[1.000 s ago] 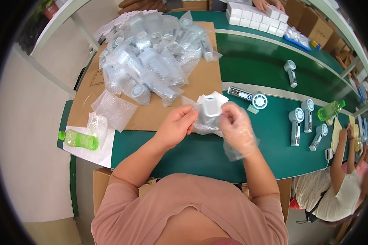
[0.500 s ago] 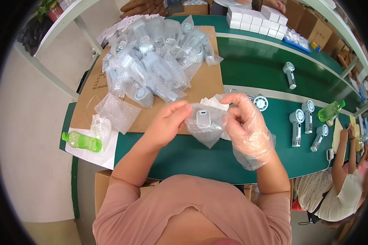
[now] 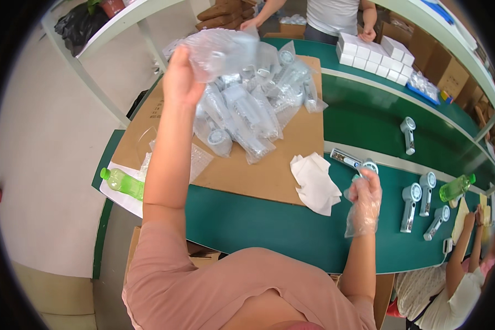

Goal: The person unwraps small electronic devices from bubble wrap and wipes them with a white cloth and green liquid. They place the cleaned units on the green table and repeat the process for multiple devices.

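My left hand (image 3: 181,80), bare and raised at the far left, grips a clear bubble-wrap bag (image 3: 217,55), blurred by motion; a pale item seems to be inside. It is over a pile of bagged handheld fans (image 3: 242,113) on a cardboard sheet (image 3: 291,187). My right hand (image 3: 364,201), in a clear plastic glove, curls its fingers at the head of a pale blue handheld fan (image 3: 345,158) lying on the green table. The glove and fingers partly hide what they grip. White papers (image 3: 315,183) lie left of this hand.
Several handheld fans (image 3: 410,208) lie at right, near a green bottle (image 3: 456,187). Another green bottle (image 3: 122,183) lies at left beside flat bubble wrap (image 3: 202,164). White boxes (image 3: 368,59) are stacked across the table, where a person (image 3: 333,19) stands. Another person sits at right.
My left hand has carried the bag from the table's middle up and left over the pile. My right hand has let go of it and moved right and down, to the fan. The view has shifted.
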Demonstrator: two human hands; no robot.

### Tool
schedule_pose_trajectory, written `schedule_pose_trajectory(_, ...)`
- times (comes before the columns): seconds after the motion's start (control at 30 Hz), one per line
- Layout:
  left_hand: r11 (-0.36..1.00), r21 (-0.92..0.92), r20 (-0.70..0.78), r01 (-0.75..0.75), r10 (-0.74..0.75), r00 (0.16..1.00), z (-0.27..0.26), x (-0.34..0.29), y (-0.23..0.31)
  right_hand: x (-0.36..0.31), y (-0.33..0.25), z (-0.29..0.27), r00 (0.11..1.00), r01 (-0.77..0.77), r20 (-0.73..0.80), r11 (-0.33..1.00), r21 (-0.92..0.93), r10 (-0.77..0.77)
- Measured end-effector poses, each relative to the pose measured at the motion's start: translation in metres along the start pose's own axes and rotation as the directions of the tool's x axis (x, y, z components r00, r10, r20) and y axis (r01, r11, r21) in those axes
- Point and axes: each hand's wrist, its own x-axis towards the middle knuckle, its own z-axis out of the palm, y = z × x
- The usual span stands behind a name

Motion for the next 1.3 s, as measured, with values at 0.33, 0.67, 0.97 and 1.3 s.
schedule_pose_trajectory(0.33, 0.442, 0.814, 0.078, -0.378, 0.561, 0.824, -0.034, 0.085, -0.012, 0.014, 0.029, -0.010, 0.996, -0.040, -0.084, 0.999, -0.032, 0.037)
schedule_pose_trajectory(0.67, -0.114, 0.874, 0.482, -0.472, 0.090, 0.871, -0.093, 0.034, -0.097, 0.019, 0.034, -0.030, 1.000, 0.022, 0.012, 0.988, -0.154, -0.021)
schedule_pose_trajectory(0.97, 0.162, 0.892, 0.399, -0.421, 0.152, 0.904, -0.057, -0.078, -0.096, 0.009, 0.034, -0.001, 0.862, 0.503, 0.358, 0.514, -0.694, -0.359)
schedule_pose_trajectory(1.3, 0.513, 0.801, 0.466, -0.309, -0.209, 0.860, 0.002, -0.207, -0.167, 0.078, 0.033, 0.070, 0.752, 0.655, 0.659, 0.091, -0.750, 0.012)
